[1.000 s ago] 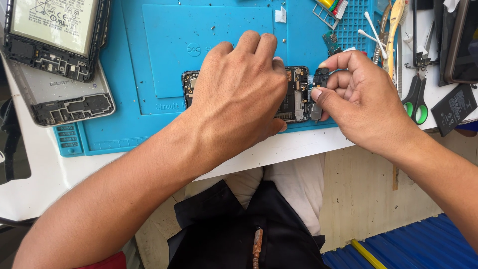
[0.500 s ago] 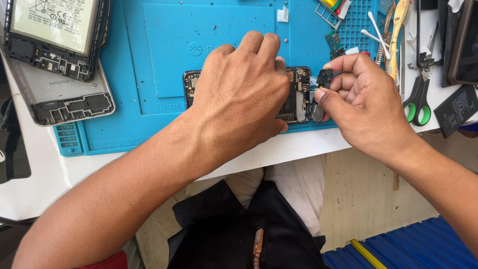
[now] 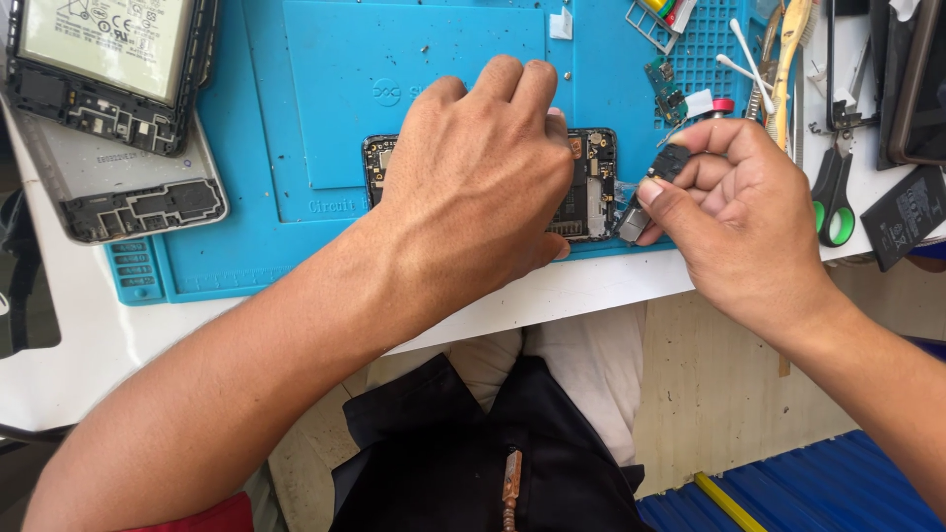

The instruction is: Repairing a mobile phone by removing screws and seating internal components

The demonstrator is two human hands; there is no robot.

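The left hand [image 3: 473, 177] lies palm-down over an opened phone [image 3: 591, 182] on the blue mat [image 3: 296, 118], fingers curled, pressing it flat near the counter [image 3: 552, 296] edge; the right hand [image 3: 734, 212] pinches a small dark part [image 3: 672, 163] just right of the phone; another opened phone [image 3: 108, 64] sits far left; green-handled scissors [image 3: 833, 212] lie at right.

At your counter's [image 3: 591, 291] far left corner, an opened phone with its battery exposed [image 3: 103, 64] overlaps a grey back frame [image 3: 128, 192]. Green-handled scissors [image 3: 833, 207] and a black battery [image 3: 902, 227] lie toward your right edge; cotton swabs [image 3: 744, 59] rest on the blue mat [image 3: 325, 89].
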